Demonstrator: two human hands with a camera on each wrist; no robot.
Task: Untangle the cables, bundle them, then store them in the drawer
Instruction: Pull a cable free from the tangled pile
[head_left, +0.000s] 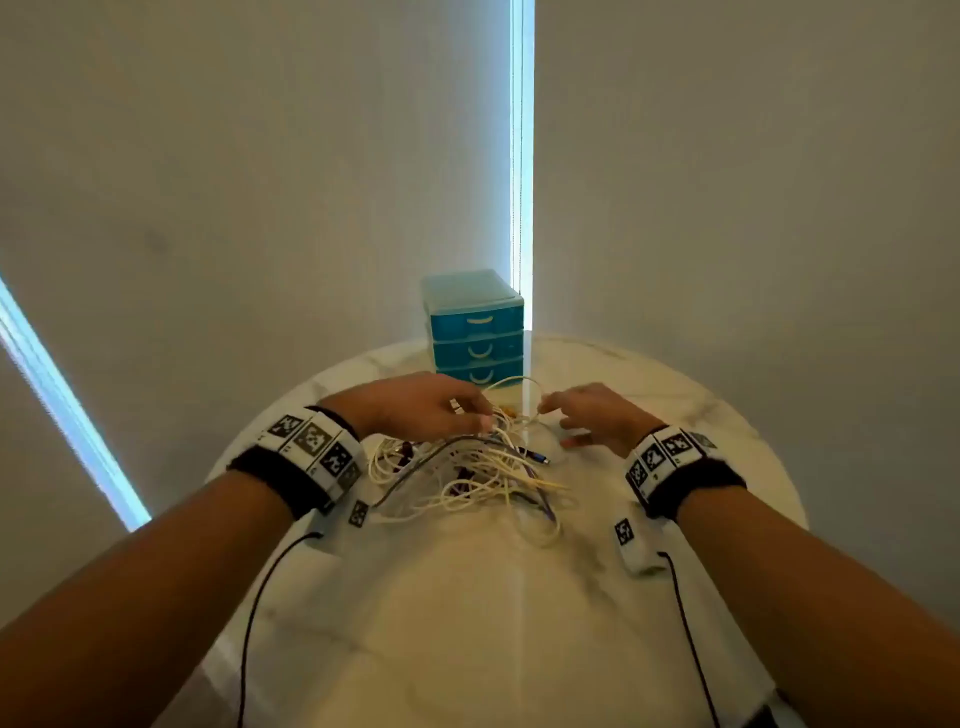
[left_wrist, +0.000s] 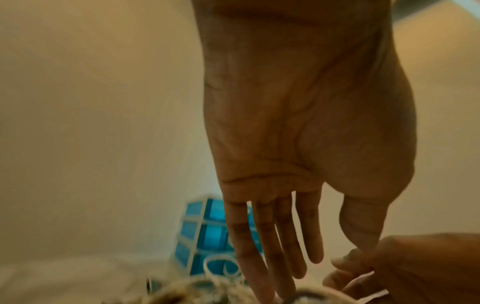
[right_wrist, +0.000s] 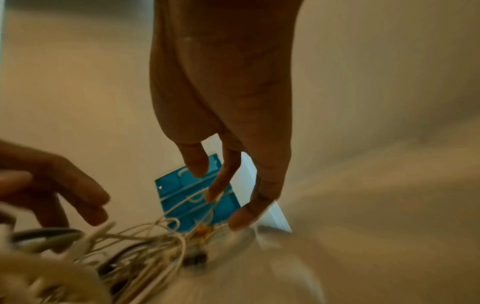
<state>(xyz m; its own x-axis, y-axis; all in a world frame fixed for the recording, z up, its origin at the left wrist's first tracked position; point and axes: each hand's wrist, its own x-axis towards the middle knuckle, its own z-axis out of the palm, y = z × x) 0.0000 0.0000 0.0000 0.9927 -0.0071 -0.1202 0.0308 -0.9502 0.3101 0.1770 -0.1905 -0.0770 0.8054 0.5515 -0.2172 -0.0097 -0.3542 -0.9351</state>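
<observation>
Centrally on the tabletop (head_left: 467, 623), the tangled cables (head_left: 467, 478) lie before the blue drawer unit (head_left: 475, 332) at its far edge. Left hand (head_left: 421, 408) fingers reach straight into the tangle; right hand (head_left: 592, 415) fingers pinch a pale cable loop.

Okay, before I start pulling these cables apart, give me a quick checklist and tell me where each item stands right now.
1. Cables all on the table: ok, one tangled pile, nothing hanging over the edge.
2. Left hand at the pile: ok, fingers straight, reaching into its far side.
3. Right hand has a strand: cannot tell; its fingertips meet a raised white loop, but the grip is blurred.
4. Free cable end located: ok, a blue-tipped plug lies at the right of the pile.
5. Drawer unit ready: not ok, all three drawers closed.
</observation>
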